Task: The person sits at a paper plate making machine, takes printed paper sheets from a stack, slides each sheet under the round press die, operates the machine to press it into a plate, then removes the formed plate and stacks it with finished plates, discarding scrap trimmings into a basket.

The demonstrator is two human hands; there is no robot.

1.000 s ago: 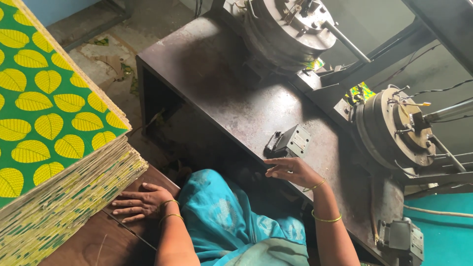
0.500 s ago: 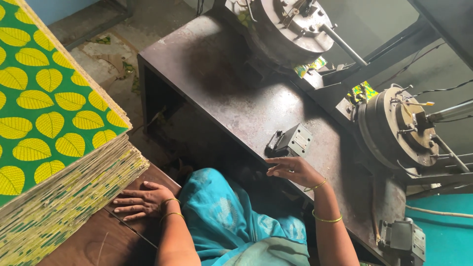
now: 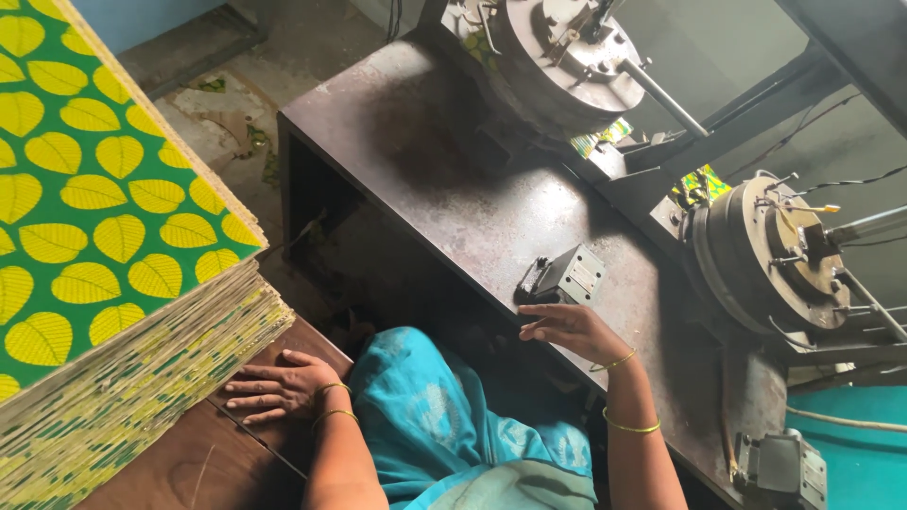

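My left hand (image 3: 275, 388) lies flat, fingers spread, on a brown wooden surface (image 3: 189, 463), its fingertips next to the foot of a tall stack of sheets (image 3: 113, 246) printed green with yellow leaves. My right hand (image 3: 573, 328) rests open on the front edge of a dark metal machine table (image 3: 472, 198), just below a small grey switch box (image 3: 565, 276). It holds nothing. Gold bangles ring both wrists. Teal cloth (image 3: 444, 425) covers my lap between the arms.
Two round metal press heads, one at the top (image 3: 557, 52) and one at the right (image 3: 770, 255), stand along the table's far side with rods and wires. Another grey box (image 3: 779, 465) sits at the lower right. Dirty concrete floor (image 3: 236, 104) shows at the upper left.
None of the objects or hands has shifted; only the view has drifted slightly.
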